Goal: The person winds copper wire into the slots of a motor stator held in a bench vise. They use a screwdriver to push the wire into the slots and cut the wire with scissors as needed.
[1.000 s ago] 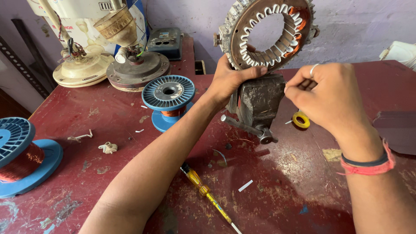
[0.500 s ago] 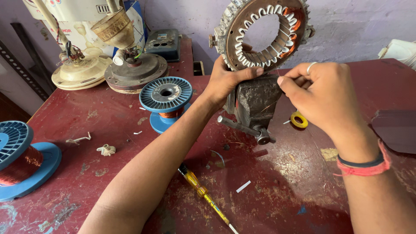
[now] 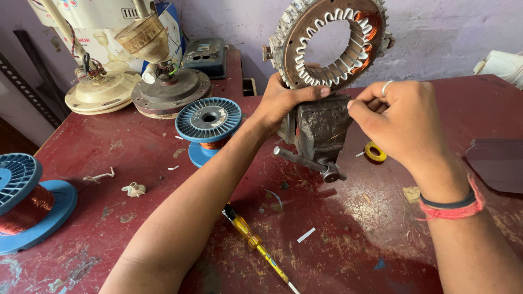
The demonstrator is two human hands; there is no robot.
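While the eye starts at the far left, a blue wire spool (image 3: pixel 24 204) with copper winding sits at the table's edge, and behind it a cream fan motor housing (image 3: pixel 101 90) beside a darker fan base (image 3: pixel 171 90). Moving in, a second blue spool (image 3: pixel 210 128) stands upright on the red table (image 3: pixel 125 158), with a yellow-handled screwdriver (image 3: pixel 256 242) lying nearer the camera, its tip angled toward the lower right.

Now the centre: a grey bench vise (image 3: pixel 321 130) grips a round motor ring (image 3: pixel 329 41) lined with white slot paper and some copper coil at its upper right. That ring stands on edge, its open middle facing the camera, so its axis runs front to back and its flat face is upright. It sits directly above and just beyond both hands.

Left hand (image 3: pixel 283 103) is closed around the ring's lower rim where it meets the vise, thumb stretched along the top of the vise. Right hand (image 3: pixel 400 117) is just to the right, touching the vise's side, fingertips pinched together on something too fine to make out, perhaps a thin wire. Left hand is the one in contact with the ring; the right is a touch lower.

Past the right hand, a small yellow tape roll (image 3: pixel 376 151) lies flat on the table
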